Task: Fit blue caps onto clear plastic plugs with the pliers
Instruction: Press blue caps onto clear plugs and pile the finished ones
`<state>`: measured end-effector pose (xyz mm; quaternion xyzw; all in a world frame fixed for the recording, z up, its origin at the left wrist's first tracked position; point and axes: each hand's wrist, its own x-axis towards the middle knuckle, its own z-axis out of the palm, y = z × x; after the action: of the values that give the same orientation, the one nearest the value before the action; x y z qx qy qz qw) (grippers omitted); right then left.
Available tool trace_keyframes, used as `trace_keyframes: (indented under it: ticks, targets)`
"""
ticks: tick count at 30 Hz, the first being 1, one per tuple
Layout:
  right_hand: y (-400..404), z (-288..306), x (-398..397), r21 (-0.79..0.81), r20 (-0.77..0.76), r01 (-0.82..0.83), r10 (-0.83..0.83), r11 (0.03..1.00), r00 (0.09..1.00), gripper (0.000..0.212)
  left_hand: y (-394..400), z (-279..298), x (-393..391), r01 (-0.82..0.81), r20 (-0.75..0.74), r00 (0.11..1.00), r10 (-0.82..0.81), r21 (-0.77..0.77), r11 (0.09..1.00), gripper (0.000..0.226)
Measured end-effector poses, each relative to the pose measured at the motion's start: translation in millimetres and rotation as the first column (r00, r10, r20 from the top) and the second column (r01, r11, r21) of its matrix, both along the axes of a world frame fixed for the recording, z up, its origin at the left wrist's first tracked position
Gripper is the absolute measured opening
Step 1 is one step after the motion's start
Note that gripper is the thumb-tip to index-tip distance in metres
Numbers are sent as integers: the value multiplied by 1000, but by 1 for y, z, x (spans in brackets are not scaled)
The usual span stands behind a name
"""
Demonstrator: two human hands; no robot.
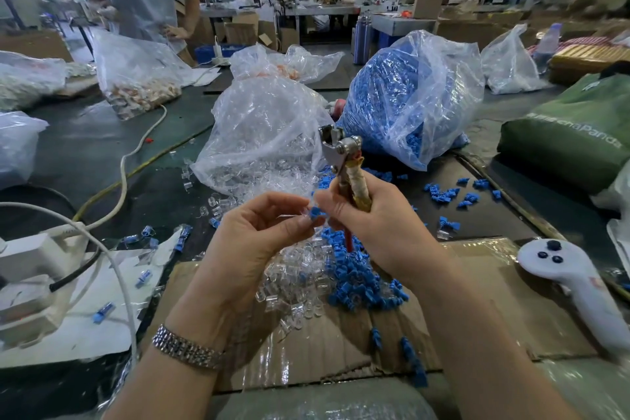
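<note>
Hands: two, left [252, 235] and right [371, 225].
Pliers [344, 160]: one, upright in the right hand.
Blue cap [315, 212] between the fingertips: one.
Loose blue caps [358, 280] below the hands: too many to count.
Loose clear plugs [300, 283] below the left hand: too many to count.
Bag of clear plugs [262, 133]: one, beyond the left hand.
Bag of blue caps [409, 95]: one, beyond the right hand.
White controller [572, 280]: one, right of the right hand.
Wristwatch [187, 348]: one, on the left wrist.
</note>
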<state>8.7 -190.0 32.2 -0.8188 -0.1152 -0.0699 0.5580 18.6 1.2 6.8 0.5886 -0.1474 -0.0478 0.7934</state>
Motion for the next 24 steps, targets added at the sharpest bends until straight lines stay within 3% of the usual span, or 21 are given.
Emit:
trace_keyframes:
  ticks: [2, 4, 8, 11, 15, 24]
  targets:
    - [-2, 5, -3, 150, -121, -3, 21, 989, 992, 39, 1, 0, 1, -66, -17, 998, 65, -71, 995, 29]
    - [-8, 11, -6, 292, -277, -68, 152, 954, 949, 44, 3, 0, 4, -132, -44, 991, 126, -161, 978, 26]
    - [-9, 11, -12, 219, -522, -231, 314, 948, 793, 50, 8, 3, 8, -163, -37, 987, 159, -270, 949, 23]
    - [4, 5, -17, 166, -546, -299, 341, 940, 766, 52, 10, 4, 8, -180, 12, 982, 188, -240, 954, 38]
    - [12, 6, -21, 174, -540, -307, 352, 936, 765, 48, 9, 3, 8, -202, 58, 975, 213, -154, 967, 27]
    - [12, 8, -21, 167, -521, -293, 337, 941, 785, 46, 8, 0, 8, -201, 153, 966, 207, -54, 978, 26]
